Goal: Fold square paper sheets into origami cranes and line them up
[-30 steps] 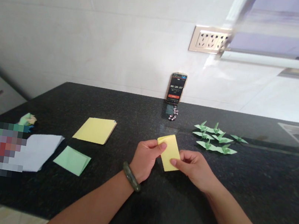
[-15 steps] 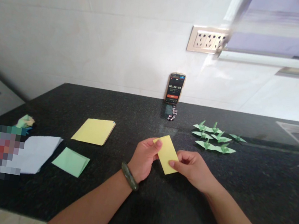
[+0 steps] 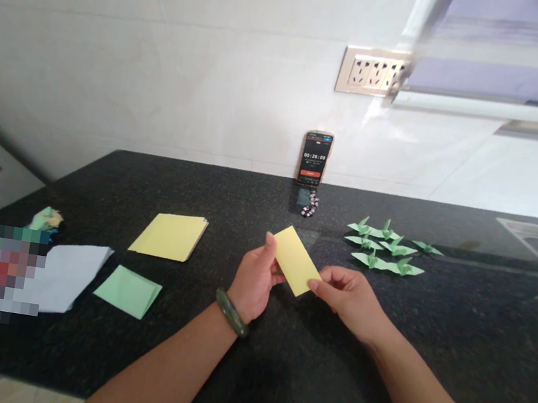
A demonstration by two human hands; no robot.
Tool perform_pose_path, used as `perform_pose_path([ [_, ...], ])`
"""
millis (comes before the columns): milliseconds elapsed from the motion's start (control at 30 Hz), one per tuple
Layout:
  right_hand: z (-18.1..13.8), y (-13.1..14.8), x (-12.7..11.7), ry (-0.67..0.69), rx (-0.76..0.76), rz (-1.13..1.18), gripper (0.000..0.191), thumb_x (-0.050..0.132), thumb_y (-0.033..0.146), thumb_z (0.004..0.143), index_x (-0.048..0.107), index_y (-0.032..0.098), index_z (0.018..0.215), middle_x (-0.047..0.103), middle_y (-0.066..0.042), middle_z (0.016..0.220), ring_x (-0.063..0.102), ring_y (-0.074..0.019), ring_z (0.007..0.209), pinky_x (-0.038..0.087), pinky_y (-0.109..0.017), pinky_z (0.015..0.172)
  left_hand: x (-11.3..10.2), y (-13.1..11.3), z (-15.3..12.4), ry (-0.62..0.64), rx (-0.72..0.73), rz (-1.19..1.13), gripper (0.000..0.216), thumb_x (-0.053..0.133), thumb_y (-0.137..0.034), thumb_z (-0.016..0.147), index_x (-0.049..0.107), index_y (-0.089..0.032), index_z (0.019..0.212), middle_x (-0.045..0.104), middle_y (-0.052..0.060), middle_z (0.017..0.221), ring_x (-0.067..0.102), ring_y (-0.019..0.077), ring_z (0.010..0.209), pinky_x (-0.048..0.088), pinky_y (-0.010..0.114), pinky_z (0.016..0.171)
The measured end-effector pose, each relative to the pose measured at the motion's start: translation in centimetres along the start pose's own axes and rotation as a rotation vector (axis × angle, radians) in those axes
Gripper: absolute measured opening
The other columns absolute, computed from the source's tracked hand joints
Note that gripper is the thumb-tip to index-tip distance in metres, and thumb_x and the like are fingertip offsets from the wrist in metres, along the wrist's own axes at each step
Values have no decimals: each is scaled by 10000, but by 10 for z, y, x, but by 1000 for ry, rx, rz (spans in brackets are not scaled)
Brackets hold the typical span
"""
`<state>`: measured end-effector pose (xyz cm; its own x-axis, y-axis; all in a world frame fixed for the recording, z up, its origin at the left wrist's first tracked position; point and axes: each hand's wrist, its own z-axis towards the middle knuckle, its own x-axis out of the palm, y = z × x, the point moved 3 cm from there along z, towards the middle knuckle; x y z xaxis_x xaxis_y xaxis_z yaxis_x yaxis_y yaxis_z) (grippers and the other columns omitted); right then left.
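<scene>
Over the dark counter (image 3: 227, 209), a yellow paper (image 3: 297, 259) is clamped at its near right end between the right hand's (image 3: 353, 303) thumb and fingers; the left hand (image 3: 251, 286) meets its left edge, thumb raised, its grip impossible to tell. Held mainly by one end, the paper could pivot or slip askew. Half a second earlier, the left thumb lay across the paper, since shifted farther away.
</scene>
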<state>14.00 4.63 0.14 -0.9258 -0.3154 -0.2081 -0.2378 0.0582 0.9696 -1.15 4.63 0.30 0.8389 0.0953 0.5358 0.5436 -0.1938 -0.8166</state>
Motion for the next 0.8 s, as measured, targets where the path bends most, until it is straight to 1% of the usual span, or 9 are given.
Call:
perform_pose_path([
  [67,0,2,0,-6,-8,6,314,630,392,691,484,157,542,384,68,450,301,-49,414,208,-204,407,3,3,-2,71,-12,69,376,668,-434,663,655,-85,805,686,103,762,635,192,676,497,332,673],
  [167,0,6,1,2,-17,23,282,635,387,686,521,152,581,435,56,491,328,-51,429,233,-202,413,4,7,-4,91,-21,138,273,709,-312,644,665,-80,780,687,90,736,629,177,652,493,330,689],
  [233,0,7,1,3,-28,41,255,629,384,693,550,148,639,485,41,548,349,-52,447,251,-200,419,4,9,-5,111,-35,166,254,694,-294,661,672,-79,795,686,89,734,624,170,648,492,330,689],
  [300,0,7,2,4,-38,41,250,619,381,705,553,145,657,500,33,568,361,-54,460,258,-198,423,5,10,-6,135,-51,183,251,689,-284,666,676,-78,809,685,90,739,622,170,655,491,332,691],
  [433,0,4,2,12,-55,-31,265,615,377,711,545,136,623,477,33,550,366,-61,486,265,-198,441,4,10,-4,117,-37,139,248,681,-293,678,670,-80,804,685,92,767,626,176,683,493,340,706],
  [533,1,4,2,-22,-66,-60,273,616,384,705,538,140,608,430,50,511,340,-58,464,250,-198,427,2,10,-3,77,-49,64,253,672,-304,691,662,-87,819,684,96,806,626,173,715,490,323,701],
  [600,0,4,2,-59,-71,-36,272,609,394,708,536,147,621,419,56,498,335,-58,447,250,-198,415,2,12,-3,65,-87,22,251,680,-294,684,662,-96,838,683,93,831,624,167,737,484,300,693],
  [700,0,6,3,-80,-91,9,270,628,399,693,535,153,632,425,56,502,347,-60,442,268,-200,413,3,15,-6,86,-140,-7,248,704,-259,657,666,-108,850,680,85,848,620,153,740,475,266,668],
  [800,-1,7,3,-106,-106,49,290,645,418,675,528,158,623,439,51,509,351,-62,439,272,-203,409,4,19,-9,69,-152,1,284,731,-235,618,665,-139,877,677,65,864,613,139,719,463,241,622],
])
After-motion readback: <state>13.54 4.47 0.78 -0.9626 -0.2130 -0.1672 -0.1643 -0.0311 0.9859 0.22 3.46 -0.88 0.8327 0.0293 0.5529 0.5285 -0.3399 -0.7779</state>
